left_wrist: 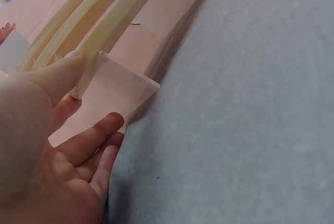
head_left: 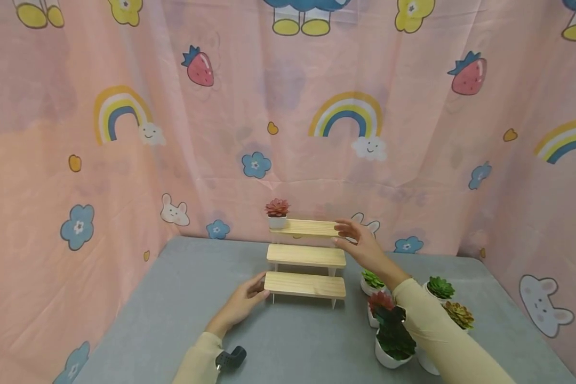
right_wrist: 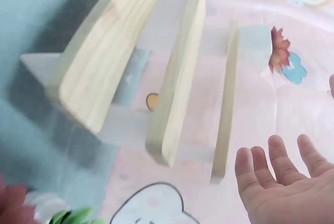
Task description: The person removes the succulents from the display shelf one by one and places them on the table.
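Note:
A three-step wooden display stand [head_left: 304,284] with clear supports stands on the grey table. On the left end of its top shelf [head_left: 312,228] sits a pink succulent [head_left: 277,208] in a white pot. My left hand [head_left: 240,301] pinches the left end of the lowest shelf; in the left wrist view its thumb [left_wrist: 65,72] lies on the shelf edge, the other fingers beside the clear support [left_wrist: 120,83]. My right hand [head_left: 362,248] is at the right end of the top shelf. In the right wrist view its fingers [right_wrist: 279,161] are spread apart from the wood, holding nothing.
Several potted succulents stand to the right, partly behind my right forearm: a dark green one [head_left: 396,338], a red one [head_left: 380,303], a bright green one [head_left: 373,280], another green one [head_left: 440,288] and a yellowish one [head_left: 459,314]. A pink patterned curtain [head_left: 288,186] hangs behind the table [head_left: 197,277].

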Tool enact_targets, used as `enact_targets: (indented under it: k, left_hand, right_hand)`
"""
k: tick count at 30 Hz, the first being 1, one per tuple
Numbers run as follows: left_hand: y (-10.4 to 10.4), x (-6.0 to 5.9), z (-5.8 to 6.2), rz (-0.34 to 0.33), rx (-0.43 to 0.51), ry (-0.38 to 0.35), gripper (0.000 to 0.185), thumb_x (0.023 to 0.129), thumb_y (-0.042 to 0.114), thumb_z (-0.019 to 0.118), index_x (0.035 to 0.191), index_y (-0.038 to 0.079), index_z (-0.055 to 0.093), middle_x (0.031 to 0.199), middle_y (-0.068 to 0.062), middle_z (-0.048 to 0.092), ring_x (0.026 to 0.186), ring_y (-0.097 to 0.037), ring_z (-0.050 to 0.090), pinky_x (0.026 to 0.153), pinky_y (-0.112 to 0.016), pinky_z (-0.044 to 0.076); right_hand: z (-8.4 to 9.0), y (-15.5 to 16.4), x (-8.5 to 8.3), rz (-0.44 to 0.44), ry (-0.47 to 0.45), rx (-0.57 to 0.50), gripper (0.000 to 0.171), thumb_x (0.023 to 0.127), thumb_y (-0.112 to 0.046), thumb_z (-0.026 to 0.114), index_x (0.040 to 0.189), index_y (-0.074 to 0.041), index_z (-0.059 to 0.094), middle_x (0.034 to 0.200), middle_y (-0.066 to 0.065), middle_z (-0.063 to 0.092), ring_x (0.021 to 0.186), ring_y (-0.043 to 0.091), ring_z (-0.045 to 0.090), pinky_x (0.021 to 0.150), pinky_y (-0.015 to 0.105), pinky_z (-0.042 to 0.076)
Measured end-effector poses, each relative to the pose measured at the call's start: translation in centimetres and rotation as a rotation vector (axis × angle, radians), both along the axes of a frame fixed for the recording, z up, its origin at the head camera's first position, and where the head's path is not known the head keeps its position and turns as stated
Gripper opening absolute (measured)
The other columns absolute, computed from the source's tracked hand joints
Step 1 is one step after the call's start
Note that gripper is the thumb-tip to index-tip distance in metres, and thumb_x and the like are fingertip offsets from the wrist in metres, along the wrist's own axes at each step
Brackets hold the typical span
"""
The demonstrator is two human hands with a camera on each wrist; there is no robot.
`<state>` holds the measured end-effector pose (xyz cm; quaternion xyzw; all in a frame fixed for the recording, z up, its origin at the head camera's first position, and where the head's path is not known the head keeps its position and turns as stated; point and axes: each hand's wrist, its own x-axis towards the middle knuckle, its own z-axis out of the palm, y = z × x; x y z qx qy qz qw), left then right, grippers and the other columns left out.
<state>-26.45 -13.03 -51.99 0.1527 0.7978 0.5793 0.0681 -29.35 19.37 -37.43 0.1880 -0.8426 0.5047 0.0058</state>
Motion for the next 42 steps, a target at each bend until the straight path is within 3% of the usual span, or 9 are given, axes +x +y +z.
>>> enact_targets:
  k: [11,22,32,42]
  left_hand:
    - [-0.3,-0.2,-0.3,-0.006,-0.027,0.009,0.065,0.103,0.031,0.059,0.157,0.003,0.035,0.138,-0.023,0.061,0.131,-0.038,0.057,0.114,-0.060,0.040]
    - [-0.2,-0.4,-0.5,-0.013,-0.022,0.014,0.065,0.103,0.031,0.059,0.157,0.004,0.035,0.138,-0.023,0.061,0.131,-0.039,0.056,0.114,-0.061,0.039]
    - [-0.1,-0.5,-0.7,-0.010,-0.027,0.013,0.064,0.103,0.031,0.059,0.156,0.005,0.036,0.140,-0.023,0.060,0.133,-0.039,0.055,0.115,-0.060,0.039]
    - [-0.4,-0.5,-0.6,-0.012,-0.029,0.014,0.064,0.103,0.032,0.059,0.156,0.004,0.036,0.139,-0.023,0.060,0.132,-0.038,0.056,0.114,-0.060,0.040]
  right_hand:
    - [0.1,-3.8,-2.9,0.015,-0.089,-0.036,0.063,0.101,-0.030,0.062,0.155,-0.008,0.036,0.156,0.024,0.041,0.144,0.044,0.038,0.116,0.063,0.036]
    - [0.6,-7.4,-4.6,0.000,-0.139,-0.083,0.065,0.100,-0.028,0.063,0.156,-0.010,0.035,0.156,0.024,0.041,0.143,0.041,0.040,0.117,0.058,0.038]
    - [1.0,-8.7,-6.7,-0.017,-0.198,-0.059,0.075,0.099,-0.030,0.064,0.159,-0.007,0.025,0.160,0.026,0.035,0.147,0.043,0.034,0.120,0.059,0.034]
    - [1.3,-10.9,-7.3,-0.028,-0.214,-0.062,0.079,0.096,-0.030,0.067,0.159,-0.010,0.025,0.160,0.021,0.036,0.146,0.040,0.035,0.120,0.056,0.035]
